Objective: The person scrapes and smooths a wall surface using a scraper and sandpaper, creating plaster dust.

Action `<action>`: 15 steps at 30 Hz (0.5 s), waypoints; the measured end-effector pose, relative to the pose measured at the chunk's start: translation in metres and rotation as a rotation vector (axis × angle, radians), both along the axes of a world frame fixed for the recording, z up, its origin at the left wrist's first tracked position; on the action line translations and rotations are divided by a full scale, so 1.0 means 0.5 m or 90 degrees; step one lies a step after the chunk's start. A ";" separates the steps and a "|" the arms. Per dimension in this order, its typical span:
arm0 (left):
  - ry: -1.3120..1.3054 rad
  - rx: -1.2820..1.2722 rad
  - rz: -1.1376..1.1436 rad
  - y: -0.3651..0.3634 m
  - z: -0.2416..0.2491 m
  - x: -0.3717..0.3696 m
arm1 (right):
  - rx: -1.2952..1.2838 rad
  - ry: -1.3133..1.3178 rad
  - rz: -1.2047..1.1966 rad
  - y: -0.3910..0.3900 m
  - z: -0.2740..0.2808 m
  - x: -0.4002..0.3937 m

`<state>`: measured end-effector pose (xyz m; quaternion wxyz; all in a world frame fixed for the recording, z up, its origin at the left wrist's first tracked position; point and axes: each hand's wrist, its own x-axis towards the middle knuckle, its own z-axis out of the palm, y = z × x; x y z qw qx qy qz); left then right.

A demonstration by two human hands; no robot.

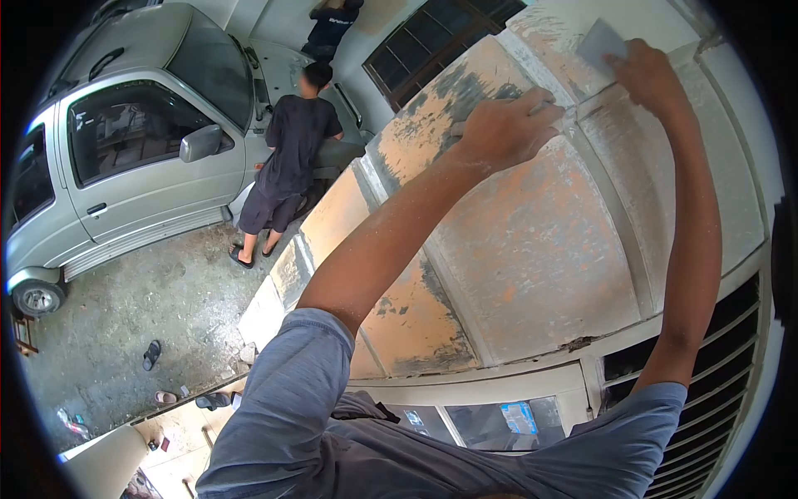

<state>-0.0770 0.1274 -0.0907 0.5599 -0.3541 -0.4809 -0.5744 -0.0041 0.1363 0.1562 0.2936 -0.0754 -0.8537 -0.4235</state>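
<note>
Filler-coated bonnet panel (532, 241) fills the middle of the view, tilted up and away, its surface a patchwork of pale putty, orange undercoat and bare grey patches where layers have been rubbed through. At its far upper edge the right hand (648, 79) presses a thin grey sheet (600, 43), apparently abrasive paper or a flat spreader, flat against the panel; fingers and thumb are closed on its lower corner so the sheet lies flush with the surface rather than standing on edge. The left hand (507, 125) is curled shut around a slim pale tool (544, 106) whose tip shows just past the knuckles, resting on the raised rib that runs across the panel; what the tool is cannot be told. Both arms are stretched out full, which suits a reach to the far side of a wide panel. Below the panel sit a grille (706, 366) with dark slats and a headlamp recess (499, 420). Well apart to the left, another person (287, 158) in dark clothes stands bent towards the front of a silver pickup (125, 141) on a rough concrete floor (141, 316), with loose sandals (152, 353) lying on it.
</note>
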 end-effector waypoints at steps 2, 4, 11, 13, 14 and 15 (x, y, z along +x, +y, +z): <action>-0.005 -0.004 -0.004 -0.002 0.000 -0.001 | 0.129 0.038 0.050 0.018 0.015 -0.014; -0.006 -0.010 -0.007 0.001 0.001 -0.001 | 0.103 0.060 -0.007 -0.016 -0.017 0.004; -0.009 -0.007 -0.003 0.003 0.001 -0.002 | 0.070 0.057 0.005 -0.037 -0.104 -0.007; -0.016 -0.016 0.001 0.004 0.004 -0.003 | 0.115 0.047 0.021 -0.037 -0.136 -0.040; -0.011 -0.019 0.016 0.003 0.005 -0.003 | 0.094 0.021 0.024 -0.046 -0.127 -0.037; -0.008 -0.023 0.031 0.002 0.002 -0.005 | 0.096 0.015 0.031 -0.058 -0.112 -0.037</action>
